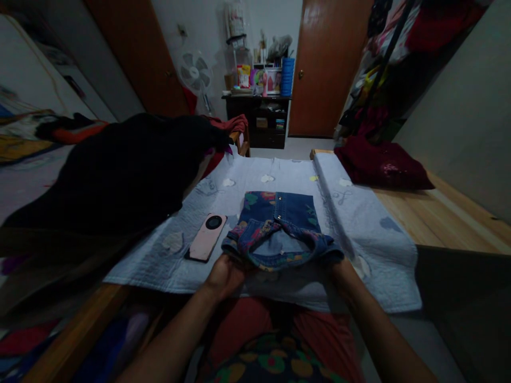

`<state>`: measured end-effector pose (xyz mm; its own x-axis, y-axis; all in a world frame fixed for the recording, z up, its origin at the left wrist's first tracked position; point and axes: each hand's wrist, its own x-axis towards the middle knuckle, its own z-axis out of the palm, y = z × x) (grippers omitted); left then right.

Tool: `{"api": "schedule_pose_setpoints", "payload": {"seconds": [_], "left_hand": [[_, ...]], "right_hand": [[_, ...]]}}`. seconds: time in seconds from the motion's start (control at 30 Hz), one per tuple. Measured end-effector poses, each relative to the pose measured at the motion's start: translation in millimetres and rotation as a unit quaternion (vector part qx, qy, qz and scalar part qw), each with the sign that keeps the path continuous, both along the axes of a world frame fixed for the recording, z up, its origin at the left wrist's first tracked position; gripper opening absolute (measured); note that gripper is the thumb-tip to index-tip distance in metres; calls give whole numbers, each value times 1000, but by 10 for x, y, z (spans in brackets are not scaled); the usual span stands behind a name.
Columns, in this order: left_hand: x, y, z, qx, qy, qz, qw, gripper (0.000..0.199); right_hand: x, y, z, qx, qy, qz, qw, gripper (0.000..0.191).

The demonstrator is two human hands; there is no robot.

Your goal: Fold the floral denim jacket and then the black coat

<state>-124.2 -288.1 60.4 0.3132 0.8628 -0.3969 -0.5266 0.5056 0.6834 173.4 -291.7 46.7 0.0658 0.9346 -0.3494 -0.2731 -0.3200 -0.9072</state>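
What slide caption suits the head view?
Left hand and right hand hold a floral denim garment beside a pink phone.

You have a pink phone lying on a pale patterned cloth, with a big heap of dark clothing to the phone's left and, well to its right, a maroon fabric item on a light wooden surface. Well beyond the phone you see a white fan and, back there but right of the phone, a dark cabinet bearing a blue ridged container, then a brown door farther right.
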Motion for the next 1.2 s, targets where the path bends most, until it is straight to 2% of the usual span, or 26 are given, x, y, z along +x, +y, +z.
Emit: {"api": "schedule_pose_setpoints", "payload": {"seconds": [0.13, 0.27, 0.4, 0.47, 0.57, 0.63, 0.77, 0.83, 0.97, 1.03, 1.07, 1.13, 1.2], "left_hand": [[119, -83, 51, -32, -70, -50, 996, 52], [172, -98, 149, -21, -89, -29, 995, 56], [155, -153, 255, -4, -74, 0, 997, 68], [109, -203, 287, 6, -51, 25, 998, 67], [5, -273, 289, 0, -15, 67, 998, 55], [-53, -304, 264, -26, -16, 76, 997, 50], [-45, -337, 214, -84, -50, 83, 992, 50], [1, -357, 209, -77, -26, 105, 991, 57], [37, -417, 189, 47, 139, 144, 979, 101], [8, -450, 141, 129, 202, 118, 964, 115], [-11, -465, 105, 170, 228, 93, 954, 115], [-49, -489, 9, 259, 304, 48, 916, 105], [-74, -498, -111, 352, 423, 29, 835, 90]], "right_hand": [[-161, -82, 138, -49, 114, 26, 992, 31], [-157, -121, 251, -87, 163, 69, 980, 24], [-46, -150, 243, -77, 144, -5, 987, 11], [44, -187, 230, -61, 124, -28, 990, 16], [186, -275, 245, -62, 126, -25, 990, 31], [239, -342, 269, -77, 158, -9, 984, 28], [159, -451, 288, -85, 219, 41, 971, 23], [73, -481, 273, -84, 220, 54, 970, 27], [15, -482, 249, -45, 176, 63, 981, 48], [58, -480, 255, -18, 131, 37, 990, 70], [87, -486, 260, 1, 100, 25, 995, 83], [137, -515, 260, 54, 8, 38, 998, 101], [164, -553, 227, 130, -135, 98, 977, 100]]}}
